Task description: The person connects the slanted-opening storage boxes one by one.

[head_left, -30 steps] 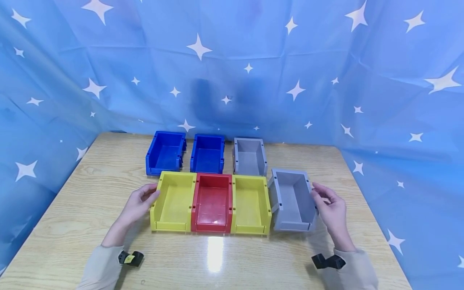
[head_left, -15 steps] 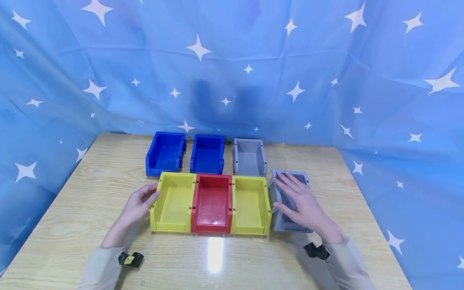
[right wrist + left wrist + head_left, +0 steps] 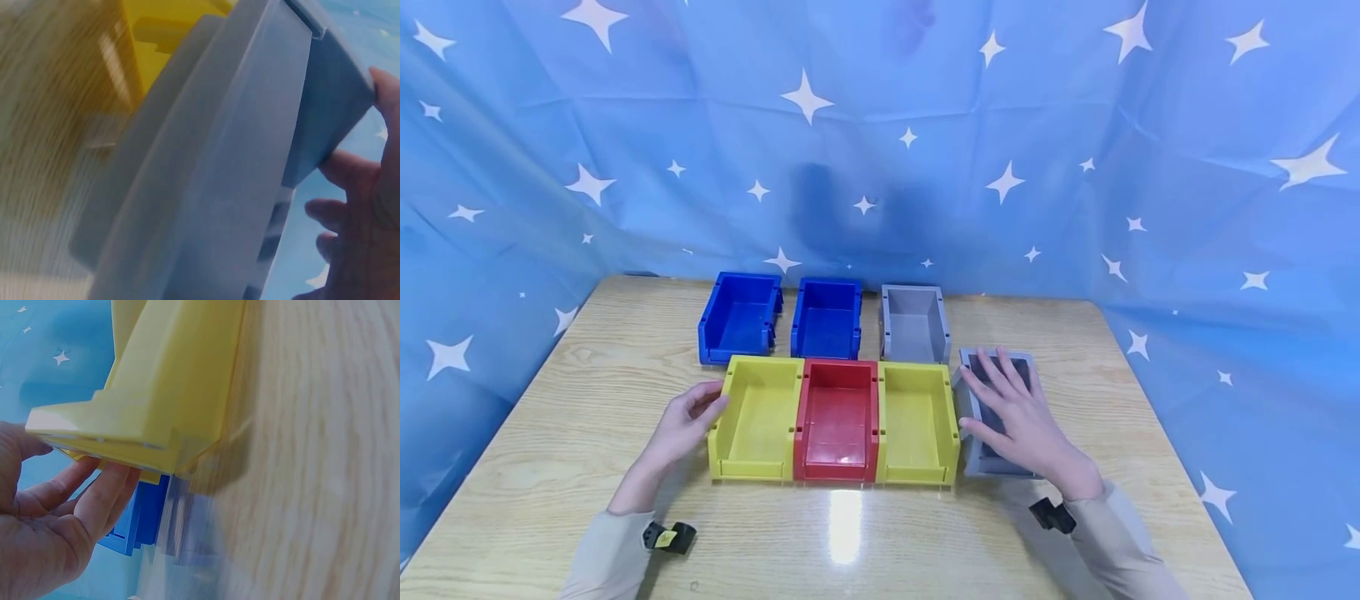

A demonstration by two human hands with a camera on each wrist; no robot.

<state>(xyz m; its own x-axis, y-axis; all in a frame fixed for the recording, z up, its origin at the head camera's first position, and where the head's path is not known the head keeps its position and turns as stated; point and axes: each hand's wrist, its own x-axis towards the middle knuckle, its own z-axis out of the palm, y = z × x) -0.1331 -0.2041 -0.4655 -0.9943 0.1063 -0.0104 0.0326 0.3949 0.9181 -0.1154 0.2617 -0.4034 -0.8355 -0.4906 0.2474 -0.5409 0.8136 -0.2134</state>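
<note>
Red bin [image 3: 838,417] is the reference, sitting upright in the near row on the table [image 3: 737,542], low front lip toward the person. Left yellow bin [image 3: 760,417] is flush against its left side, right yellow bin [image 3: 916,417] flush against its right. Near grey bin [image 3: 996,467] is the far-right one in the same row, just beyond the right yellow bin from red, slightly skewed. Left hand [image 3: 681,429] is left of red, at the outer side wall of the left yellow bin: fingers loosely bent, touching the wall, not wrapped round it as far as the views show. Right hand [image 3: 1026,425] is right of red, over the near grey bin: fingers spread, not curled round anything, thumb by the wall facing red. Can't tell how firmly it touches. Back row: right blue bin [image 3: 826,325] right behind red, left blue bin [image 3: 741,321] behind and left, far grey bin [image 3: 916,329] behind and right. Can't tell if the rows touch. Black wrist mounts [image 3: 673,537] on both forearms, nearer the person than red. Blue star-print cloth [image 3: 880,125] hangs behind red and on both sides.
</note>
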